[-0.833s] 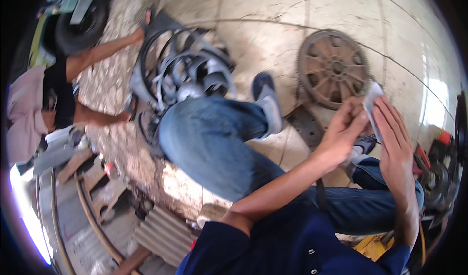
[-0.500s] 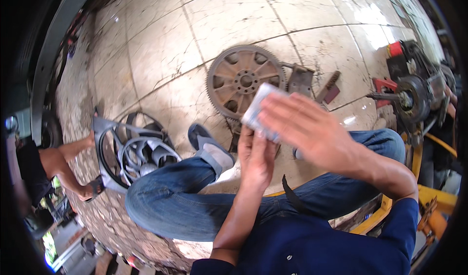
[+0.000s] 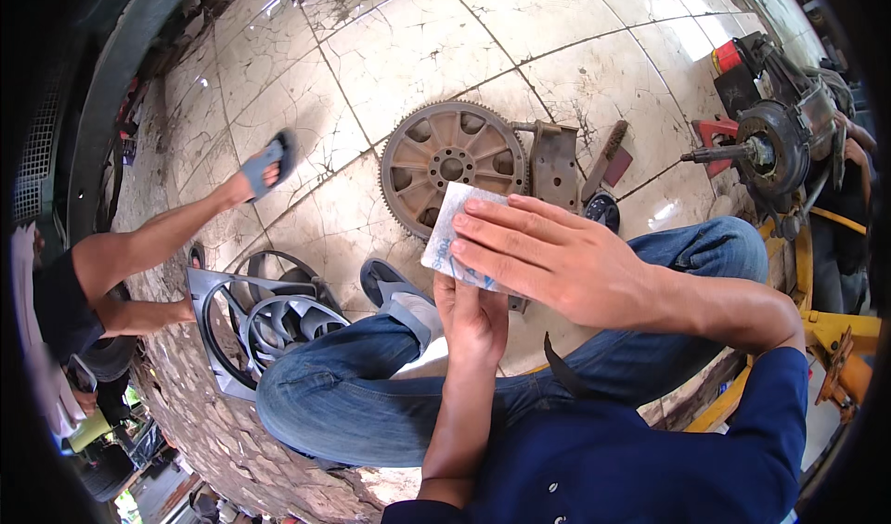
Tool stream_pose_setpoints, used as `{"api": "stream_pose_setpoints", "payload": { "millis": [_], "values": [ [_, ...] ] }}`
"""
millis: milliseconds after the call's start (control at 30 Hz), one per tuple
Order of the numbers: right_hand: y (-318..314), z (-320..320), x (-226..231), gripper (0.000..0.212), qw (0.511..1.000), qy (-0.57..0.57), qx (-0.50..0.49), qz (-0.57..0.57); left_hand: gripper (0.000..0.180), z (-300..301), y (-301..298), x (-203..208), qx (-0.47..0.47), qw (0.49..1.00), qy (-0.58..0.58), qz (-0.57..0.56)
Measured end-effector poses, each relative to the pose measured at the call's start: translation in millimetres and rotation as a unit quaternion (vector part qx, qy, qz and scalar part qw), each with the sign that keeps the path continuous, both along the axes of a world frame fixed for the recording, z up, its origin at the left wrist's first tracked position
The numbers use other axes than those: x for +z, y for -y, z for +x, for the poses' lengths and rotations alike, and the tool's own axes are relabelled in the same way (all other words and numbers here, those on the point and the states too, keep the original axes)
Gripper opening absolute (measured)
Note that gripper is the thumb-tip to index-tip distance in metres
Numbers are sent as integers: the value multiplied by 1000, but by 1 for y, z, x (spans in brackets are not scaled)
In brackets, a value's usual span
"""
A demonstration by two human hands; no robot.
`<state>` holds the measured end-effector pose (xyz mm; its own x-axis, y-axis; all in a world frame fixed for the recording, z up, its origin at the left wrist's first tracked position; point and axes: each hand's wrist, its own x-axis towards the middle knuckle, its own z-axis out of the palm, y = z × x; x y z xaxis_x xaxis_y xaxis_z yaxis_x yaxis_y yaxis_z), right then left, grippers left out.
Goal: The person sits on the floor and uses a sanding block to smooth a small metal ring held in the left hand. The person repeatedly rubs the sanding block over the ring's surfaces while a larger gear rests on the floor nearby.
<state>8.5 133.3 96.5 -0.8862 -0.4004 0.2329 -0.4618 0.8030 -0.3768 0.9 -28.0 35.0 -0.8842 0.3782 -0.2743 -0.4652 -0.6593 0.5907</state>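
My left hand [image 3: 473, 324] grips a pale grey sheet with blue print [image 3: 453, 236] from below, its fingers partly hidden under the sheet. It looks like the back of a piece of sandpaper; whether anything lies beneath it I cannot see. Flat across the sheet's top rests my right hand [image 3: 566, 259], fingers stretched out and slightly apart, its thumb out of sight. Just beyond my hands a rusty toothed flywheel [image 3: 489, 145] lies on the tiles. A rusty metal bracket [image 3: 555, 167] is at its right side.
Right of the bracket lie a worn brush [image 3: 605, 160] and a dark red piece [image 3: 620, 166]. Grey fan-like parts [image 3: 223, 315] sit by my left knee. A person's leg [image 3: 176, 211] reaches in from the left. At right stand a hub assembly [image 3: 778, 157] and a yellow frame [image 3: 840, 329].
The sheet has turned and shifted slightly left and down with my hands, showing more of its face. At left, the person's foot has come forward onto the tiles.
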Motion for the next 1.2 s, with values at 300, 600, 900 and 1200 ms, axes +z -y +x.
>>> {"api": "stream_pose_setpoints", "payload": {
  "millis": [300,600,900,1200],
  "values": [
    [-35,-11,12,52,970,94,-163,-152,45,-7,3,9,-31,997,-63,25],
    [-20,0,22,46,999,-40,-13,-23,40,-4,-4,5,4,997,-54,61],
    [-10,1,1,51,997,-39,-13,58,39,-4,1,-5,12,998,-24,57],
    [-12,-2,6,52,999,-14,-31,28,38,-3,-2,-1,25,998,-45,26]
  ]
}}
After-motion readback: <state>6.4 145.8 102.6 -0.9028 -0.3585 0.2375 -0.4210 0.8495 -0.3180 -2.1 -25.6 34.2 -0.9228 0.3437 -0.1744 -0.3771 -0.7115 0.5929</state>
